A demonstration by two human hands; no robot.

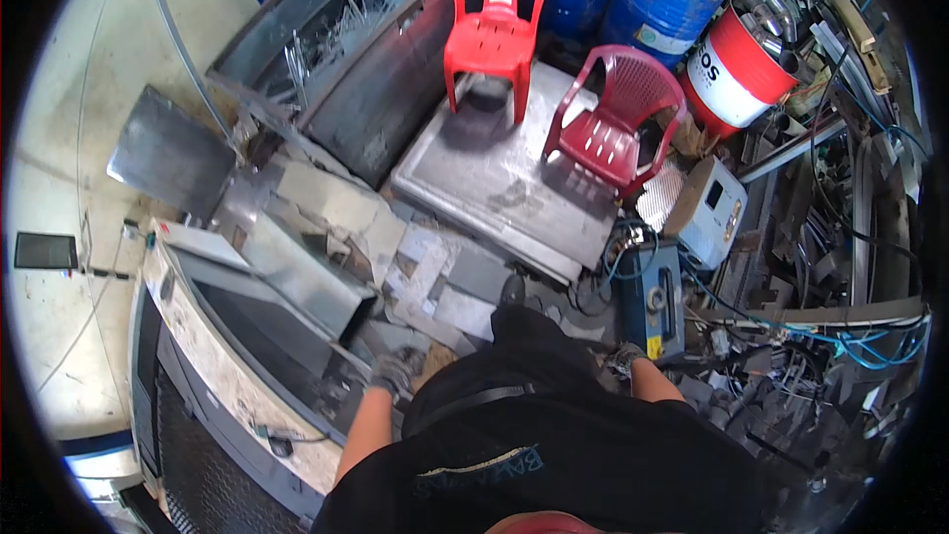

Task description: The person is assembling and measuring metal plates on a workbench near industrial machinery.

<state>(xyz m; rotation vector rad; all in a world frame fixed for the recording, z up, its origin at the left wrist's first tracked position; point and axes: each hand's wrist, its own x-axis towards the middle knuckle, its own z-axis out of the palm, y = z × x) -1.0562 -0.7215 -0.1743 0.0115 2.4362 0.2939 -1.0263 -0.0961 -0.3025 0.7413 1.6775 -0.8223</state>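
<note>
My left hand (pixel 397 370), in a grey work glove, hangs low beside my black-clad body, close to flat sheet-metal offcuts (pixel 463 312) on the floor. Its fingers are too small and blurred to read, and no held thing can be made out. On the other side, my gloved right hand (pixel 625 357) is down next to a dark blue-grey machine (pixel 648 302) with a yellow label. Cables and scrap behind it blend with the glove, so its grip is unclear. Ahead of my shoe lies a low metal platform (pixel 494 173).
A red chair (pixel 491 40) and a maroon armchair (pixel 608 133) stand on the platform. Behind them are blue drums (pixel 657 15) and a red-and-white drum (pixel 727 84). A large metal bin (pixel 381 89) holds scrap strips. Metal scrap (pixel 791 396) and hoses crowd the right; a cluttered bench (pixel 232 351) stands left.
</note>
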